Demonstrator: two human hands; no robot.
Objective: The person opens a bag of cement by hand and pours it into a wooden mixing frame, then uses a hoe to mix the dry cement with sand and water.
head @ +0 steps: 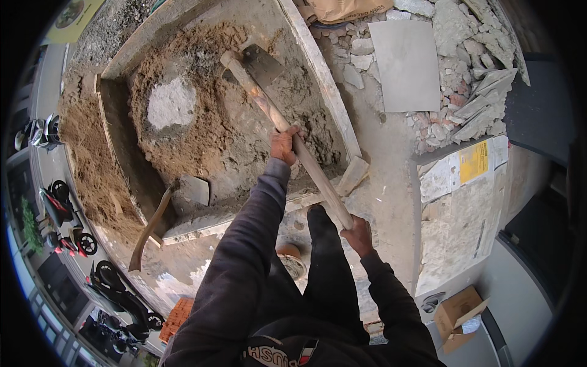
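Both my hands are closed around the long wooden handle of a hoe (314, 167). My left hand (285, 144) grips it about midway, over the mixing trough. Near the handle's butt end, outside the trough, is my right hand (358, 235). The hoe's metal blade (263, 65) rests against wet grey mortar (293, 96) at the far part of the trough. Brown sand (206, 137) is heaped to the left, topped by a patch of pale grey powder (172, 103). Boards form the trough's rim (323, 75).
A second hoe (153, 225) leans over the near left corner. Broken rubble (440, 128) and a grey sheet (406, 66) lie to the right. A bucket (292, 262) stands between my legs. Stacked bricks (178, 316), parked motorbikes (121, 293) and a cardboard box (458, 316) are farther out.
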